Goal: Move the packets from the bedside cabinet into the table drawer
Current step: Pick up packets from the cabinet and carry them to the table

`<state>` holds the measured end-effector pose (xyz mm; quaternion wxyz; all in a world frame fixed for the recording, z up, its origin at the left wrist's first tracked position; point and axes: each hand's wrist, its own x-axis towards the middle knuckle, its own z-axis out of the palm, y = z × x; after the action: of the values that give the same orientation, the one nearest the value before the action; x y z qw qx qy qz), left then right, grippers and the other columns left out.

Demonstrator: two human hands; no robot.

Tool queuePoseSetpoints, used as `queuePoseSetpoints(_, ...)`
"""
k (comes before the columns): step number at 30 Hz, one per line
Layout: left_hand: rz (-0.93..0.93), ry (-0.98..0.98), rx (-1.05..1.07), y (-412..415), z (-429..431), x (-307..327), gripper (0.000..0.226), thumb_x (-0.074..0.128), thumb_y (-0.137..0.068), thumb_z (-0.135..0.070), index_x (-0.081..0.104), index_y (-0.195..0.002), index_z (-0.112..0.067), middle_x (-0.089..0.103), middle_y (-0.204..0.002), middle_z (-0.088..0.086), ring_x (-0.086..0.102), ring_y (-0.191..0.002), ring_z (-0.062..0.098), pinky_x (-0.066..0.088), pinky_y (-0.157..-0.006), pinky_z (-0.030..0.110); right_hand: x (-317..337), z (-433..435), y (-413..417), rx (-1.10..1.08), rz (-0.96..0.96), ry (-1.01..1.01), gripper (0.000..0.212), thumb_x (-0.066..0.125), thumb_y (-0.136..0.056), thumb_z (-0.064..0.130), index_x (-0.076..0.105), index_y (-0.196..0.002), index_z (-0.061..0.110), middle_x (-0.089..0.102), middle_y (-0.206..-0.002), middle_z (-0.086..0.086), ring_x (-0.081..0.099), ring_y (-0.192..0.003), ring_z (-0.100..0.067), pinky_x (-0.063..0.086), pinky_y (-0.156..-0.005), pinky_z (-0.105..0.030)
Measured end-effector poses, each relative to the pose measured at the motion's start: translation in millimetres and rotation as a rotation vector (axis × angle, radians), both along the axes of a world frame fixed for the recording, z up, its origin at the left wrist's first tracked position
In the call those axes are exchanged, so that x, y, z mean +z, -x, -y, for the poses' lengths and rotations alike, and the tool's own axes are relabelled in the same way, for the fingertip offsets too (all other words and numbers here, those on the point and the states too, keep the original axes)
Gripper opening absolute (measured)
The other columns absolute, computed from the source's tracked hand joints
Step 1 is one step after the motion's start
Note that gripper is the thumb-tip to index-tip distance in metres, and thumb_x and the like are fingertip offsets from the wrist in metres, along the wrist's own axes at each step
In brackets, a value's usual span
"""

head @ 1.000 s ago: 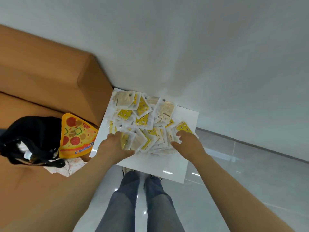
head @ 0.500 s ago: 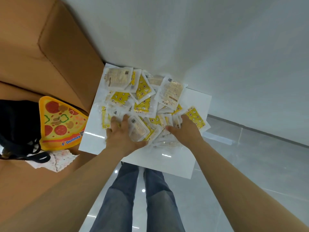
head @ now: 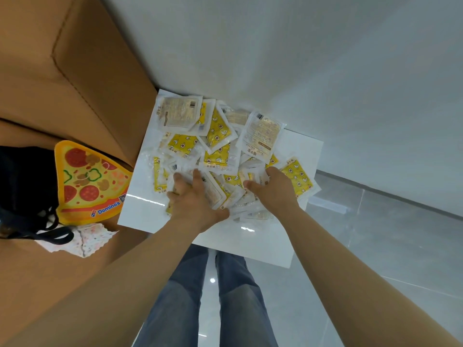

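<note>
Several yellow and beige sealed packets (head: 218,136) lie in a loose heap on the white top of the bedside cabinet (head: 250,242). My left hand (head: 193,204) is at the heap's near left edge, fingers spread over the packets and thumb curled round a bunch of them. My right hand (head: 275,194) is at the near right edge, its fingers dug into the packets and its thumb pressing them from the left. The packets under both hands are partly hidden. No table drawer is in view.
A brown padded headboard (head: 75,71) rises left of the cabinet. On the brown bed lie a pizza-slice cushion (head: 90,181), a black bag (head: 22,186) and a patterned cloth (head: 85,241). My jeans-clad legs (head: 200,296) stand on grey floor tiles (head: 375,246) by a white wall.
Both hands have pushed further into the near edge of the heap and closed on packets, drawing them together. My head has moved closer and tilted down.
</note>
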<state>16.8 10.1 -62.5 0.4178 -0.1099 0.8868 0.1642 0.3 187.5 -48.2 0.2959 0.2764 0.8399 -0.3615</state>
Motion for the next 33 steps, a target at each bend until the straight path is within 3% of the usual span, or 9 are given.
queuePoseSetpoints(3, -0.01, -0.026, -0.01, 1.7, 6.0, -1.2, 0.119, 0.068, -0.065, -0.066, -0.005, -0.15, -0.025, -0.01, -0.151, 0.015, 0.026, -0.134, 0.047, 0.032, -0.112, 0.049, -2.0, 6.4, 0.5, -0.021, -0.019, 0.026, 0.049, 0.07, -0.082, 0.038, 0.056, -0.117, 0.007, 0.062, -0.102, -0.006, 0.054, -0.087, -0.02, 0.035, -0.059, -0.024)
queuePoseSetpoints(7, -0.018, -0.085, -0.025, 6.5, 14.4, 5.4, 0.102, 0.065, -0.077, -0.054, 0.003, -0.151, -0.022, -0.006, -0.151, 0.013, 0.042, -0.127, 0.04, 0.037, -0.109, 0.041, -3.5, 12.2, -1.3, -0.036, -0.016, 0.044, 0.059, 0.071, -0.081, 0.038, 0.052, -0.128, 0.009, 0.061, -0.117, -0.005, 0.056, -0.105, -0.022, 0.038, -0.076, -0.026)
queuePoseSetpoints(12, -0.042, -0.135, -0.011, 11.3, 20.5, 11.1, 0.086, 0.063, -0.083, -0.043, 0.014, -0.149, -0.018, 0.005, -0.149, 0.014, 0.048, -0.122, 0.036, 0.04, -0.104, 0.037, 2.9, 19.3, -2.8, -0.047, -0.023, 0.098, 0.059, 0.076, -0.078, 0.031, 0.052, -0.126, 0.01, 0.06, -0.112, -0.004, 0.051, -0.089, -0.015, 0.038, -0.073, -0.025)
queuePoseSetpoints(15, -0.059, -0.152, -0.006, 12.8, 22.7, 11.9, 0.082, 0.064, -0.082, -0.04, 0.02, -0.147, -0.018, 0.012, -0.145, 0.014, 0.051, -0.117, 0.035, 0.042, -0.102, 0.036, 5.6, 22.0, -3.9, -0.064, -0.027, 0.123, 0.057, 0.076, -0.079, 0.026, 0.049, -0.127, 0.008, 0.052, -0.104, 0.001, 0.047, -0.091, -0.014, 0.038, -0.075, -0.024)
queuePoseSetpoints(22, -0.07, -0.13, -0.007, 18.3, 24.9, 13.6, 0.087, 0.068, -0.078, -0.05, 0.026, -0.146, -0.017, 0.016, -0.145, 0.016, 0.051, -0.118, 0.034, 0.042, -0.102, 0.035, 1.6, 27.8, -8.2, -0.084, -0.044, 0.146, 0.041, 0.077, -0.076, 0.027, 0.056, -0.108, 0.011, 0.059, -0.092, 0.002, 0.052, -0.076, -0.012, 0.038, -0.058, -0.02)
queuePoseSetpoints(25, -0.056, -0.116, -0.039, 19.0, 23.5, 16.1, 0.072, 0.058, -0.088, -0.042, 0.026, -0.146, -0.015, 0.02, -0.143, 0.017, 0.054, -0.113, 0.035, 0.043, -0.099, 0.034, 5.8, 29.9, -9.5, -0.078, -0.055, 0.139, 0.034, 0.076, -0.077, 0.026, 0.055, -0.1, 0.013, 0.054, -0.078, 0.008, 0.048, -0.067, -0.008, 0.037, -0.057, -0.022)
queuePoseSetpoints(29, -0.023, -0.186, 0.035, 21.1, 31.5, 23.9, 0.05, 0.046, -0.097, -0.027, 0.037, -0.142, -0.009, 0.029, -0.141, 0.017, 0.054, -0.112, 0.033, 0.043, -0.096, 0.034, 19.8, 35.3, -13.2, -0.082, -0.053, 0.147, 0.038, 0.075, -0.079, 0.025, 0.056, -0.108, 0.008, 0.059, -0.093, 0.001, 0.055, -0.084, -0.017, 0.045, -0.076, -0.029)
queuePoseSetpoints(33, -0.011, -0.224, 0.048, 16.9, 42.4, 39.8, 0.047, 0.043, -0.099, -0.022, 0.036, -0.144, -0.009, 0.026, -0.147, 0.013, 0.05, -0.121, 0.028, 0.037, -0.101, 0.027, 37.5, 38.9, -21.0, -0.105, -0.061, 0.157, 0.038, 0.072, -0.082, 0.024, 0.057, -0.114, 0.011, 0.062, -0.103, 0.001, 0.058, -0.094, -0.018, 0.043, -0.08, -0.027)
